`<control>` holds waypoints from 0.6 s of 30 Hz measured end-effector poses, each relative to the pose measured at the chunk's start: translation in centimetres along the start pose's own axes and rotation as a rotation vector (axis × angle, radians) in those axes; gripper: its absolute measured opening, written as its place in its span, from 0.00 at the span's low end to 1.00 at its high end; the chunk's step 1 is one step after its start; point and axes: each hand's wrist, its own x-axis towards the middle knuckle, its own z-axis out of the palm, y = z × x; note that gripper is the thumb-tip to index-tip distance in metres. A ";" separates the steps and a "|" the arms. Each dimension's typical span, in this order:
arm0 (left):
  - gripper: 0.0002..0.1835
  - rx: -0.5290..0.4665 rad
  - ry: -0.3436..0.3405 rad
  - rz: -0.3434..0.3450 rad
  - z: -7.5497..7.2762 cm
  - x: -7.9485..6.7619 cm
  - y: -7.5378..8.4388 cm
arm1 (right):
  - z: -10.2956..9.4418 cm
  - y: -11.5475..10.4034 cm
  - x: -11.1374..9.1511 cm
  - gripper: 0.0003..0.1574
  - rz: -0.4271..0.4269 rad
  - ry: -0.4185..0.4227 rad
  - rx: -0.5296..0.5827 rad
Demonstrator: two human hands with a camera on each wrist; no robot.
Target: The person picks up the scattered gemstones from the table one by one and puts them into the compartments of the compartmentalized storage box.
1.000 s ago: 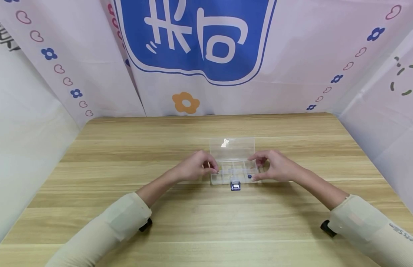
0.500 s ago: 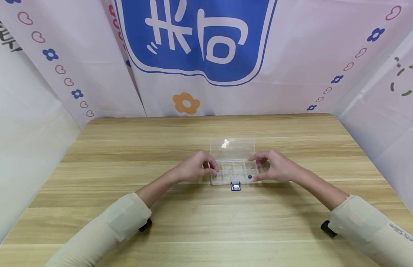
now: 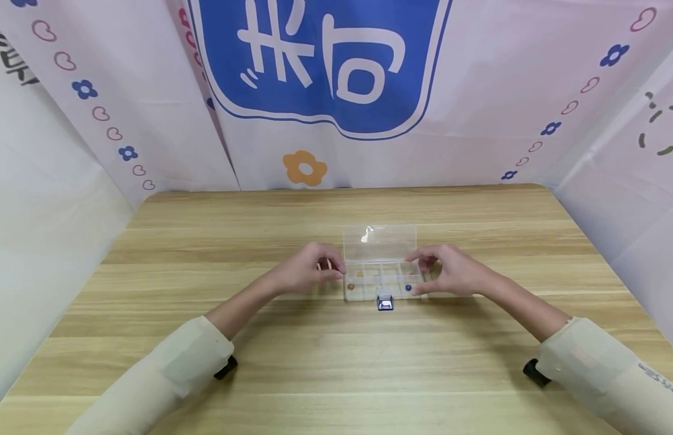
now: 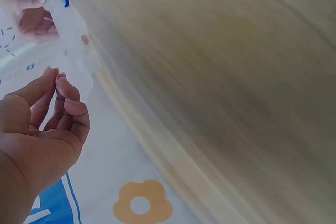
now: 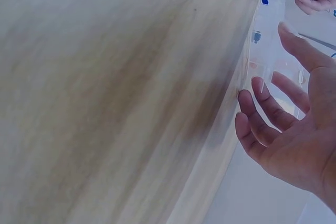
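A clear plastic compartment box [image 3: 363, 297] lies on the table, its transparent lid [image 3: 391, 241] raised at the back. A blue latch [image 3: 385, 304] juts from the front. Small pieces lie inside: an orange-brown one [image 3: 351, 287] front left, a dark blue round one [image 3: 408, 288] front right, a yellow one [image 3: 360, 273] behind. My left hand [image 3: 310, 269] is just left of the box, thumb and fingertips together, nothing visible between them. With thumb in front and index finger behind, my right hand [image 3: 453, 272] holds the box's right end; its other fingers [image 5: 257, 124] are loosely bent.
The wood-grain table [image 3: 336, 368] extends around the box on every side. A white printed cloth [image 3: 478, 121] hangs behind the table's far edge, and further cloths hang at both sides. Dark wrist cameras show under both sleeves [image 3: 168, 368].
My left hand has moved left, away from the front-left compartment, and the orange-brown piece now shows there. The right hand keeps its place at the box's right end.
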 end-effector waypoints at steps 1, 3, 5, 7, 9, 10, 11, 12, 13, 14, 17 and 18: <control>0.02 -0.001 0.003 -0.004 -0.1 -0.1 0.0 | 0.0 0.0 0.0 0.39 -0.002 -0.001 0.000; 0.02 -0.002 0.006 -0.014 -0.3 -0.3 0.0 | -0.1 0.1 0.0 0.39 -0.004 0.000 0.000; 0.02 0.004 0.009 -0.023 -0.5 -0.5 0.0 | -0.1 0.2 -0.1 0.40 -0.006 0.001 0.002; 0.02 0.007 0.013 -0.035 -0.7 -0.6 0.0 | -0.1 0.3 -0.1 0.41 -0.007 0.003 0.002; 0.03 0.013 0.018 -0.035 -0.9 -0.7 -0.1 | -0.1 0.4 -0.1 0.42 -0.009 0.007 0.002; 0.03 0.016 0.021 -0.033 -1.0 -0.8 -0.1 | -0.1 0.4 -0.2 0.42 -0.010 0.010 0.003; 0.03 0.017 0.023 -0.028 -1.1 -0.8 -0.2 | -0.1 0.5 -0.2 0.42 -0.010 0.012 0.002; 0.03 0.015 0.025 -0.030 -1.2 -0.9 -0.2 | -0.1 0.5 -0.2 0.43 -0.009 0.014 0.001; 0.03 0.016 0.028 -0.029 -1.3 -1.0 -0.2 | -0.1 0.5 -0.3 0.43 -0.009 0.016 0.001; 0.03 0.014 0.031 -0.030 -1.3 -1.1 -0.3 | -0.2 0.5 -0.4 0.43 -0.011 0.018 0.001; 0.03 0.010 0.039 -0.025 -1.6 -1.3 -0.4 | -0.3 0.4 -0.7 0.43 -0.016 0.031 0.003; 0.02 0.007 0.043 -0.024 -1.7 -1.5 -0.5 | -0.5 0.5 -0.9 0.43 -0.020 0.042 0.001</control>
